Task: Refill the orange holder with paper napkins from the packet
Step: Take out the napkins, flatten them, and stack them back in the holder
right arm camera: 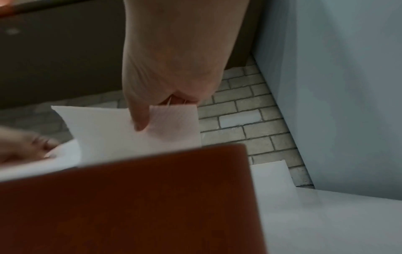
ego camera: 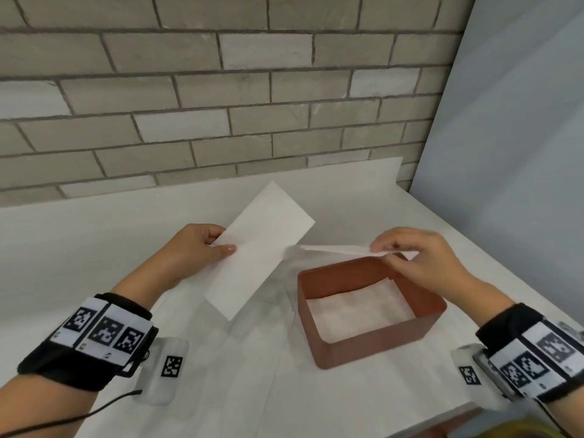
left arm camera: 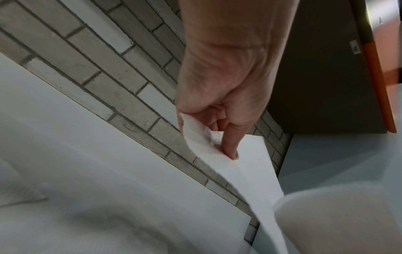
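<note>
The orange holder [ego camera: 373, 341] stands open-topped on the white table, right of centre, with white napkins [ego camera: 357, 311] lying flat on its floor. My left hand [ego camera: 221, 243] pinches a folded white napkin [ego camera: 262, 248] by its long edge, tilted in the air to the left of the holder. My right hand [ego camera: 380, 250] pinches a second napkin [ego camera: 335, 249], seen edge-on just above the holder's far rim. In the left wrist view the left hand [left arm camera: 226, 146] holds its napkin [left arm camera: 252, 173] between thumb and fingers. The right wrist view shows the right hand [right arm camera: 152, 118], its napkin [right arm camera: 104, 132] and the holder's wall [right arm camera: 130, 197]. I cannot make out the packet.
A grey brick wall [ego camera: 221, 105] and a low white upstand [ego camera: 347, 172] close off the back of the table [ego camera: 79, 248]. A pale grey panel [ego camera: 512, 153] stands at the right. The table's front edge [ego camera: 442, 418] runs close to my right wrist.
</note>
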Demonstrator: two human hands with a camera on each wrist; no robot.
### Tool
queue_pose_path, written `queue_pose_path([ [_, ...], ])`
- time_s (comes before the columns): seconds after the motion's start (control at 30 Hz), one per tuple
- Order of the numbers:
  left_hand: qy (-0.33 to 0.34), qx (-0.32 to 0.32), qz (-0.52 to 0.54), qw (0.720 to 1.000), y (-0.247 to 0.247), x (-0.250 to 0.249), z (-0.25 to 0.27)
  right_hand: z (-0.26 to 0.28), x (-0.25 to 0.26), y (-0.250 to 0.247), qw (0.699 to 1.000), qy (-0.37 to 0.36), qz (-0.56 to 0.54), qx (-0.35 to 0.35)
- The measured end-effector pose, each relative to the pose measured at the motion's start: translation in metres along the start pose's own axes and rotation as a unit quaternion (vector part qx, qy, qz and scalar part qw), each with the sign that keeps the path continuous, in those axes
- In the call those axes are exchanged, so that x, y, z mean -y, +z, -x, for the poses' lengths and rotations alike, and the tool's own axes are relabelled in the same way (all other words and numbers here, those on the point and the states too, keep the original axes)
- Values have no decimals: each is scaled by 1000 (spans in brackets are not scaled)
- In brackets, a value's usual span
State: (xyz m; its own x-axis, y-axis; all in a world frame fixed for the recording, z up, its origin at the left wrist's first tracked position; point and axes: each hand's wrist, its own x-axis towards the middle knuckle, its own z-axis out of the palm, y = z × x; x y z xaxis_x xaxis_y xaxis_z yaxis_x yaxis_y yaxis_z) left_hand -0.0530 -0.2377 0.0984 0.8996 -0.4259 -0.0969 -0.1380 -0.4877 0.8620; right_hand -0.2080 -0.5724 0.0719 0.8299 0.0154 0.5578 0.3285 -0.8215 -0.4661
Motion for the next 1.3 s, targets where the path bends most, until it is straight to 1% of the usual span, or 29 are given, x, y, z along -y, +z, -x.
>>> queue_pose_path([
  [0.03, -7, -2, -1, 1000, 0, 1, 1, 8, -3, 6, 997, -38, 42, 61],
  [0.07, -13, -2, -1, 1000, 0, 2, 2, 13, -6, 10, 987, -54, 76, 129],
  [0.1, -18, -3, -1, 1000, 0, 3, 3, 15, -9, 14, 975, -45, 95, 195],
  [0.17, -27, -6, -3, 1000, 3, 4, 4, 14, -11, 21, 946, 4, 128, 297],
  [0.2, -31, -8, -3, 999, 4, 4, 5, 14, -13, 24, 932, 22, 145, 330],
  [0.27, -37, -10, -4, 999, 6, 4, 6, 11, -15, 30, 913, 44, 169, 369],
  [0.4, -35, -12, -12, 999, 10, 2, 11, 8, -16, 42, 882, 63, 192, 426],
  [0.47, -32, -10, -15, 999, 11, 1, 13, 9, -16, 43, 872, 73, 194, 443],
  [0.6, -20, -10, -19, 1000, 13, -3, 15, 9, -15, 39, 870, 99, 168, 452],
  [0.77, -2, -6, -18, 1000, 18, -12, 16, 9, -16, 39, 860, 104, 170, 469],
  [0.97, 39, 2, -11, 999, 31, -32, 14, 10, -17, 37, 866, 119, 130, 468],
  [1.03, 62, -2, -11, 998, 38, -43, 12, 10, -15, 30, 878, 145, 98, 445],
  [1.07, 78, -7, -19, 997, 42, -48, 10, 10, -16, 25, 893, 162, 71, 414],
  [1.1, 99, -19, -34, 994, 47, -54, 8, 9, -16, 20, 918, 172, 39, 356],
  [1.13, 126, -40, -56, 990, 54, -60, 6, 10, -16, 15, 947, 174, 12, 269],
  [1.17, 160, -66, -81, 982, 63, -64, 5, 13, -18, 10, 972, 172, 5, 159],
  [1.2, 199, -92, -107, 970, 73, -69, 6, 17, -22, 6, 984, 172, 14, 38],
  [1.23, 248, -111, -140, 952, 85, -73, 7, 22, -25, 2, 981, 183, 29, -65],
  [1.27, 297, -113, -184, 930, 99, -74, 9, 27, -28, 0, 967, 211, 35, -138],
  [1.3, 340, -100, -244, 903, 115, -74, 12, 32, -32, 0, 952, 251, 29, -174],
])
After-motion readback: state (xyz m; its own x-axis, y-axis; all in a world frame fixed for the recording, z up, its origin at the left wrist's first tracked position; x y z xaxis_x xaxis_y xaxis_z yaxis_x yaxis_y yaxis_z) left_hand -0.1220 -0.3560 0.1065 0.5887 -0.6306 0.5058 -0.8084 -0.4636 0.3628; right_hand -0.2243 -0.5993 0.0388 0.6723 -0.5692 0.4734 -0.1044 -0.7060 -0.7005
